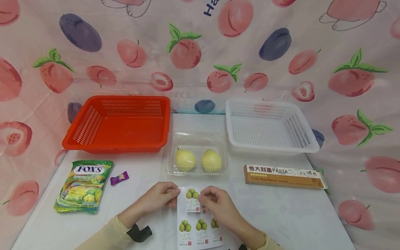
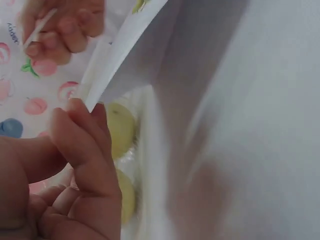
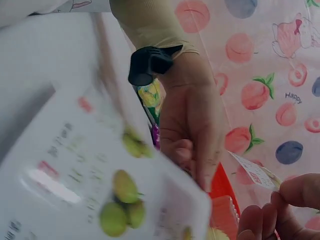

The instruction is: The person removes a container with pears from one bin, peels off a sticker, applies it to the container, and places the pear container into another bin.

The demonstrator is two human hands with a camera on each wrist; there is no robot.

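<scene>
Lower centre, the right hand (image 1: 219,205) pinches a pear label (image 1: 192,202), the left hand (image 1: 160,197) the sticker sheet (image 1: 190,216); best touch only the label's edges.

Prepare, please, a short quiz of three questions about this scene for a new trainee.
1. How many pears lie in the clear box?
2. True or false: the left hand holds the candy bag.
3. Which hand pinches the loose label?

Key:
1. Two.
2. False; it holds a corner of the label sheet.
3. The right hand.
</scene>
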